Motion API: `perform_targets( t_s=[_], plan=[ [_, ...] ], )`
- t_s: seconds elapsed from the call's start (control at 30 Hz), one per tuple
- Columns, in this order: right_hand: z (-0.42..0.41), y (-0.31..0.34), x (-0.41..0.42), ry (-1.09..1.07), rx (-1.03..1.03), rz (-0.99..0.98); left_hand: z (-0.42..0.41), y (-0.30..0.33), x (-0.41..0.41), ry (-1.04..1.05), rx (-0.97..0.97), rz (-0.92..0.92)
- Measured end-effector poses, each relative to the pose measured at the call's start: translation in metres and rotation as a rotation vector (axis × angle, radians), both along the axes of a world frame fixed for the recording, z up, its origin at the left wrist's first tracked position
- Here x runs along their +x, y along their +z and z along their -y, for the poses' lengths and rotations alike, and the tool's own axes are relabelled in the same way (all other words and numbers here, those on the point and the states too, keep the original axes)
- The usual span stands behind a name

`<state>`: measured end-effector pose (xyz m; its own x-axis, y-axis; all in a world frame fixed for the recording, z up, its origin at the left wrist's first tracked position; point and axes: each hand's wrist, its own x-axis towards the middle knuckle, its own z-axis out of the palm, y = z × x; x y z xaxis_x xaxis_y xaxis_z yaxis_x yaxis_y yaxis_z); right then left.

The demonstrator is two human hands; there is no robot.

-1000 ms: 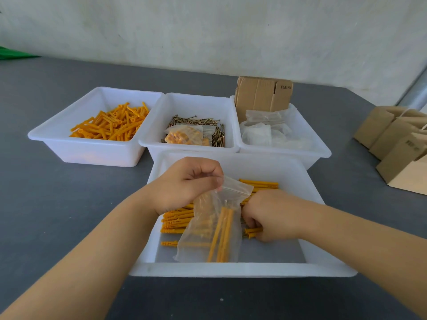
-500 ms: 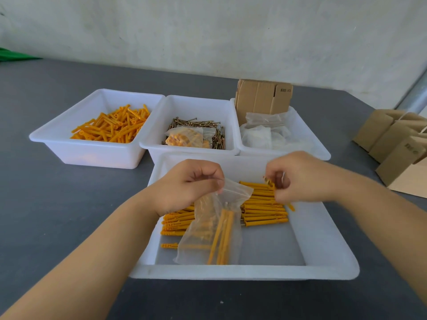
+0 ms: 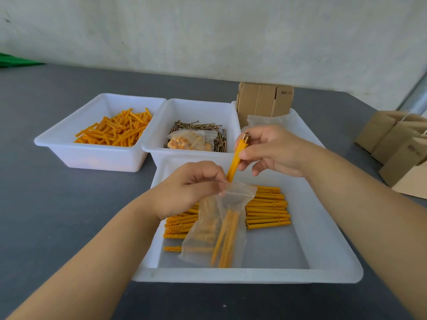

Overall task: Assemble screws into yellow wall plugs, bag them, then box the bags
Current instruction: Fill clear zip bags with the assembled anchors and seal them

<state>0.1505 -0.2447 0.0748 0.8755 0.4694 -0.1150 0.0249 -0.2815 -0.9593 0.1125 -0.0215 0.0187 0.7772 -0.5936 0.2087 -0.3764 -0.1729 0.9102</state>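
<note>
- Grey table (image 3: pixel 57 204), four white bins on it.
- Nearest bin (image 3: pixel 323 250): rows of assembled yellow plugs (image 3: pixel 268 211) lying inside.
- Far bins, left to right: loose yellow plugs (image 3: pixel 115 131); screws (image 3: pixel 196 125) under a filled bag (image 3: pixel 187 140); flat cardboard (image 3: pixel 263 100) with empty bags.
- Brown boxes (image 3: pixel 397 144) stacked at the right edge.
- Clear bag (image 3: pixel 219 225), hanging over the nearest bin, a few plugs already inside.
- Left hand (image 3: pixel 187 188), fingers curled, pinching the bag's mouth.
- Right hand (image 3: pixel 272 150), pinching plugs with screws (image 3: pixel 236 158), lower tips at the bag's opening.
</note>
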Motion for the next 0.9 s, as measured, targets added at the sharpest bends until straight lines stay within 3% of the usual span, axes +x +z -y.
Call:
perform_targets(
  t_s=[0.07, 0.17, 0.23, 0.37, 0.43, 0.63, 0.9],
  plan=[
    [-0.006, -0.008, 0.0, 0.095, -0.042, -0.107, -0.001, 0.001, 0.001, 0.025, -0.002, 0.02],
    [-0.009, -0.014, -0.003, 0.245, -0.297, -0.137, -0.001, 0.001, 0.001, 0.058, -0.025, 0.041],
    [-0.008, -0.009, -0.005, 0.261, -0.434, -0.073, -0.001, 0.001, 0.002, 0.059, -0.008, 0.059],
    [0.009, 0.0, -0.003, 0.083, -0.439, 0.111, -0.002, -0.001, 0.004, 0.051, 0.021, 0.05],
    [0.018, -0.004, -0.003, 0.048, -0.535, 0.191, -0.002, -0.002, 0.004, 0.037, 0.017, 0.039],
    [0.014, -0.051, -0.029, 0.254, -1.064, 0.341, -0.002, -0.003, 0.006, 0.03, 0.028, 0.039],
    [0.003, -0.065, -0.044, 0.385, -1.329, 0.6, -0.001, -0.003, 0.004, 0.026, 0.034, 0.042]
  ],
)
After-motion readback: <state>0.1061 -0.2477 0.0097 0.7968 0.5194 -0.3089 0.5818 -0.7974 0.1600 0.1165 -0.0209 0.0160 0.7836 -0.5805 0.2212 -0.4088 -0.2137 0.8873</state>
